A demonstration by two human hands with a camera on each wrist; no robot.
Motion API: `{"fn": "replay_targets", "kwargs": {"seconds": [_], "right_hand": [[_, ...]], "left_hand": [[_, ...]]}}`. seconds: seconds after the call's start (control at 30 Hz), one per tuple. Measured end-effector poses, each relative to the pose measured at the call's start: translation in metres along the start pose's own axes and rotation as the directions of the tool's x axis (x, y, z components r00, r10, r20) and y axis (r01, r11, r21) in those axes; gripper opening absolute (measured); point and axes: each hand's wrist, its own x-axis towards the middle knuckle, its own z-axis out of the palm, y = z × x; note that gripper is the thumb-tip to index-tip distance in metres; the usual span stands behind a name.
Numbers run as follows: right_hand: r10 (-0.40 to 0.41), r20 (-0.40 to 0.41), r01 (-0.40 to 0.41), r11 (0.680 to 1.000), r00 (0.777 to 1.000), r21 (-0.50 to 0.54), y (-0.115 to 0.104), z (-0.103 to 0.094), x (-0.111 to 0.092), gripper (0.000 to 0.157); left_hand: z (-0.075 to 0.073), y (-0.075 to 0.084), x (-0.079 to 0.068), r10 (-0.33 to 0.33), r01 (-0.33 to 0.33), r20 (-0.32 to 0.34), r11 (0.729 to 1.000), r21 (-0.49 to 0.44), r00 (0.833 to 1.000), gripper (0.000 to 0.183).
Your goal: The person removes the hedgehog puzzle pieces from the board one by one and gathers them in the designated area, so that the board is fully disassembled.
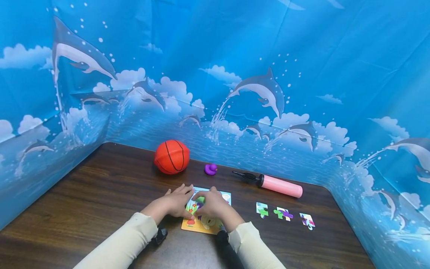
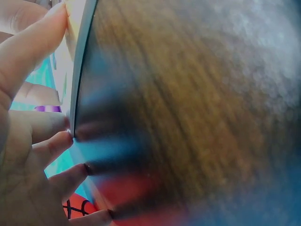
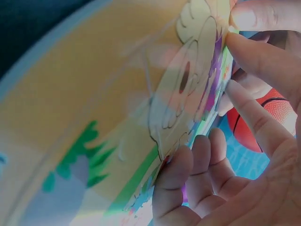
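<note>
A jigsaw puzzle board (image 1: 198,226) with a colourful cartoon picture lies flat on the table under both hands. My left hand (image 1: 175,202) is over its left side, fingers spread; in the left wrist view the thumb (image 2: 35,47) touches the board beside its edge, while other fingertips meet the table. My right hand (image 1: 215,204) arches over the board's middle and right, its fingertips on the puzzle face (image 3: 127,66). Neither hand visibly grips a loose piece. Fingers hide much of the upper picture. Three loose puzzle pieces (image 1: 262,210) lie in a row to the right.
A red toy basketball (image 1: 172,157) sits behind the left hand. Beyond the board is a purple rubber duck (image 1: 211,169), with a pink hand pump (image 1: 281,185) to its right. A blue dolphin-printed curtain (image 1: 208,93) surrounds the dark wooden table (image 1: 84,209) at its back and sides.
</note>
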Motion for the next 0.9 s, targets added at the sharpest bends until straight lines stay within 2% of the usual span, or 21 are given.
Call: {"fn": "replay_targets", "kwargs": {"seconds": [0.23, 0.43, 0.7, 0.8, 0.9], "right_hand": [[-0.018, -0.025, 0.02, 0.996, 1.0, 0.082, 0.002, -0.001, -0.003, 0.038], [-0.075, -0.03, 0.08, 0.967, 0.997, 0.243, 0.006, -0.004, -0.005, 0.022], [-0.061, -0.053, 0.079, 0.882, 0.997, 0.465, 0.008, -0.004, -0.007, 0.023], [-0.026, -0.082, 0.067, 0.835, 0.996, 0.546, 0.01, -0.004, -0.006, 0.024], [0.031, -0.088, 0.032, 0.767, 0.996, 0.641, 0.014, -0.005, -0.006, 0.023]], "left_hand": [[-0.002, 0.0, -0.001, -0.005, 0.005, 0.006, 1.0, -0.011, 1.0, 0.09], [-0.001, 0.0, -0.001, -0.012, 0.012, 0.001, 1.0, 0.006, 1.0, 0.089], [-0.001, 0.0, -0.001, -0.016, 0.016, -0.009, 1.0, 0.016, 1.0, 0.09], [0.0, 0.001, -0.001, -0.019, 0.019, -0.01, 1.0, 0.018, 1.0, 0.09], [0.001, 0.001, -0.001, -0.024, 0.024, -0.006, 1.0, 0.019, 1.0, 0.092]]}}
